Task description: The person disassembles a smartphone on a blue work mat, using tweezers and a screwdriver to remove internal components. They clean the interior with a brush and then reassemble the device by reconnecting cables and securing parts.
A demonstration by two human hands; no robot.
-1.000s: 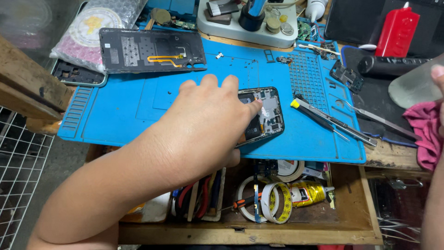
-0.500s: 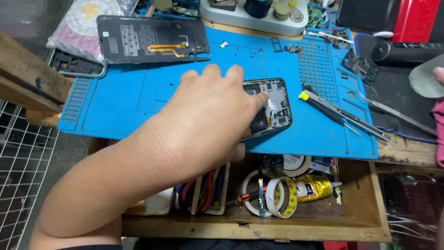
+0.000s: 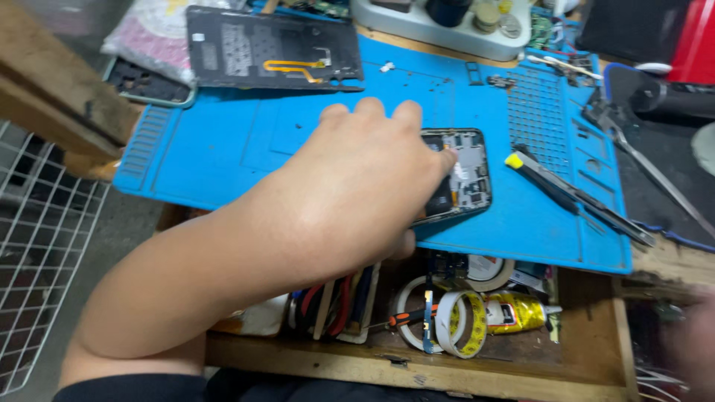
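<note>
My left hand (image 3: 365,186) lies over an opened phone (image 3: 465,171) on the blue work mat (image 3: 223,149). Its fingers rest on top of the phone and its thumb curls under the phone's near edge, covering most of it. The phone's exposed circuit board and frame show at the right end. My right hand (image 3: 689,346) is a blur at the lower right corner, away from the phone; I cannot tell whether it holds anything.
A dark phone back cover (image 3: 272,48) with an orange flex cable lies at the mat's far side. Tweezers and a yellow-tipped tool (image 3: 573,197) lie right of the phone. An open wooden drawer (image 3: 514,372) below holds tape rolls (image 3: 462,324), a glue tube and cables. A wire rack (image 3: 37,246) stands left.
My left hand stays on the phone. My right hand has dropped from the right edge near the pink cloth to the lower right corner. The view has shifted slightly.
</note>
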